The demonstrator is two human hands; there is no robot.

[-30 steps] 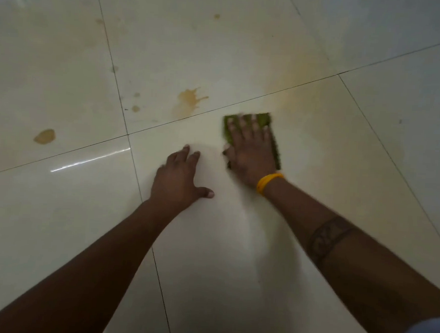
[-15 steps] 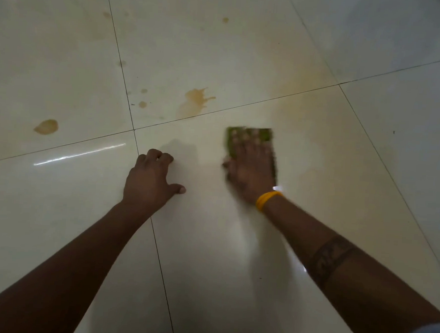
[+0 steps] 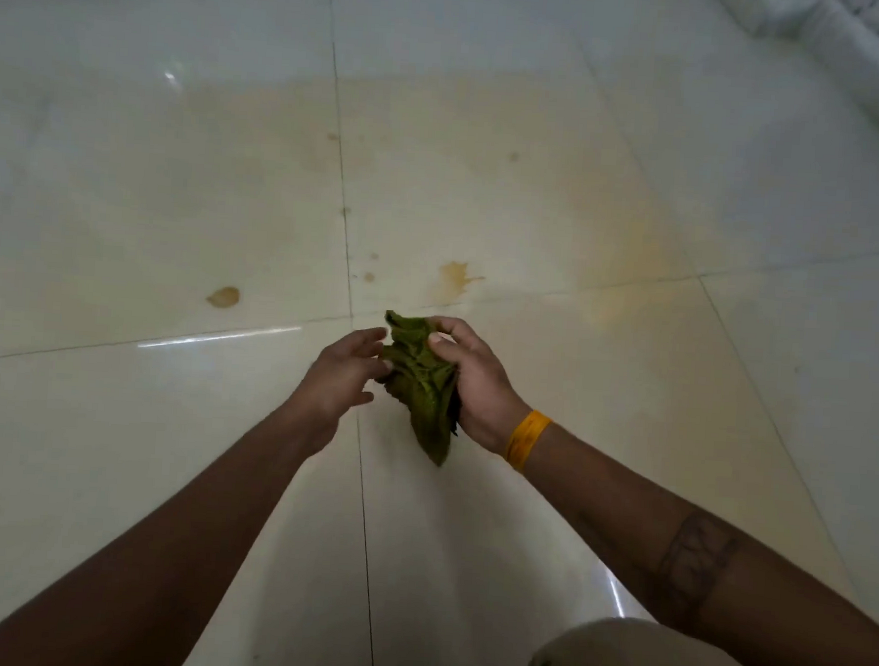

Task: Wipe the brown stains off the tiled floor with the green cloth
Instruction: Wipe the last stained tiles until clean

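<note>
The green cloth (image 3: pixel 421 383) is crumpled and held up off the floor, one corner hanging down. My right hand (image 3: pixel 475 381), with a yellow wristband, grips it from the right. My left hand (image 3: pixel 342 373) touches the cloth's left side with its fingertips, fingers spread. On the cream tiled floor (image 3: pixel 112 441) beyond my hands lie a brown splash stain (image 3: pixel 453 277), an oval brown stain (image 3: pixel 223 297) to the left and small brown spots (image 3: pixel 369 276) by the grout line. A wide pale yellowish smear (image 3: pixel 633 252) covers the tiles further right.
A white ledge or skirting (image 3: pixel 855 65) runs along the top right corner. My knee in beige cloth (image 3: pixel 633 664) shows at the bottom right. Dark grout lines cross just beyond my hands.
My right hand has lifted the cloth off the floor, where it lay flat under the palm. My left hand has left the floor and come to the cloth. The view has risen.
</note>
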